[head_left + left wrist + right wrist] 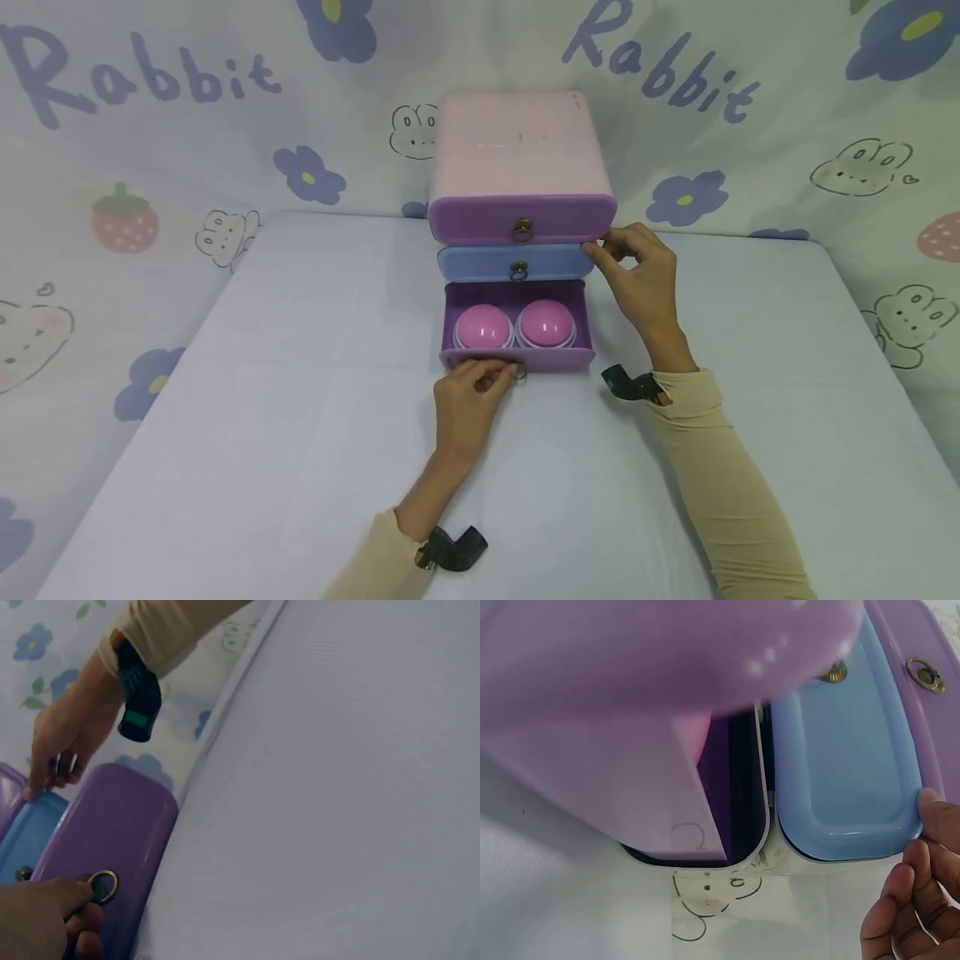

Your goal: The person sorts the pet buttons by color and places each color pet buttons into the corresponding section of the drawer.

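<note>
A small three-drawer cabinet (521,142) has a pink top and a purple upper drawer. Its lowest purple drawer (558,360) is pulled out, showing two round pink-topped containers (483,325) side by side. My left hand (465,412) pinches the metal ring pull (115,882) on that drawer's front. At the right end of the blue middle drawer (847,772), which sits in the cabinet, my right hand (647,287) grips the corner with thumb and fingertips. Its other fingers (900,892) curl beside it in the right wrist view.
The cabinet stands at the back of a white-covered table (300,400). Behind it hangs a cloth (360,125) printed with rabbits, flowers and strawberries. Each sleeve cuff carries a black wrist camera (456,550).
</note>
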`<state>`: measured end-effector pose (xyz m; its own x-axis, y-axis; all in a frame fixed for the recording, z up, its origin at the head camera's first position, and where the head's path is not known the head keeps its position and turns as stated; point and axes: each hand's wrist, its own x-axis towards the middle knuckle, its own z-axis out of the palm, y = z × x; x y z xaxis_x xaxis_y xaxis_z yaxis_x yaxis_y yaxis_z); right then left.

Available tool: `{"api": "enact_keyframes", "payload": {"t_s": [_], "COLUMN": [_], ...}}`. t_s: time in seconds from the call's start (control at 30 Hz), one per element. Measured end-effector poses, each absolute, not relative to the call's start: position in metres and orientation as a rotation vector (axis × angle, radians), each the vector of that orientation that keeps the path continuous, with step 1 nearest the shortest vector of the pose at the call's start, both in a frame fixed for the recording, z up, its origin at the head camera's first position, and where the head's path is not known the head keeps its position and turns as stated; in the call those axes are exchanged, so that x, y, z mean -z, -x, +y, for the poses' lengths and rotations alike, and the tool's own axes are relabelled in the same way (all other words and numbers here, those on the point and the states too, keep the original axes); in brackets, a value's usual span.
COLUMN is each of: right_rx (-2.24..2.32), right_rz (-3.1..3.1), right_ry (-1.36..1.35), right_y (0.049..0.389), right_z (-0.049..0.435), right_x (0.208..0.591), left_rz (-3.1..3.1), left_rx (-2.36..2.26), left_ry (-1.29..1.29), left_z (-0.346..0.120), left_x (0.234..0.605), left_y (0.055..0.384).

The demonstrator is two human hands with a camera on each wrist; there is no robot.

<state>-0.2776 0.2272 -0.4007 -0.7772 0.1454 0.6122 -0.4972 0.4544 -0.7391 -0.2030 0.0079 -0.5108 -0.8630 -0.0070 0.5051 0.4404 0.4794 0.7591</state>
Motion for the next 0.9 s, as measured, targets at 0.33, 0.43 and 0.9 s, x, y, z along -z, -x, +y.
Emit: {"api": "enact_keyframes", "payload": {"t_s": [0.33, 0.43, 0.9], "right_rx": [-1.348, -1.354, -1.349], "right_rz": [-2.094, -2.098, -2.098], "right_ry": [-0.267, -0.261, -0.263], "right_y": [0.280, 0.282, 0.300], "right_z": [0.226, 0.228, 0.241], "right_x": [0.402, 0.405, 0.427], "left_rz": [-2.264, -2.265, -2.238], "left_rx": [1.360, 1.362, 1.380], "left_ry": [0.355, 0.347, 0.365], "left_z": [0.010, 0.010, 0.012], "left_x": [0.510, 0.511, 0.512], "left_y": [0.220, 0.224, 0.234]}}
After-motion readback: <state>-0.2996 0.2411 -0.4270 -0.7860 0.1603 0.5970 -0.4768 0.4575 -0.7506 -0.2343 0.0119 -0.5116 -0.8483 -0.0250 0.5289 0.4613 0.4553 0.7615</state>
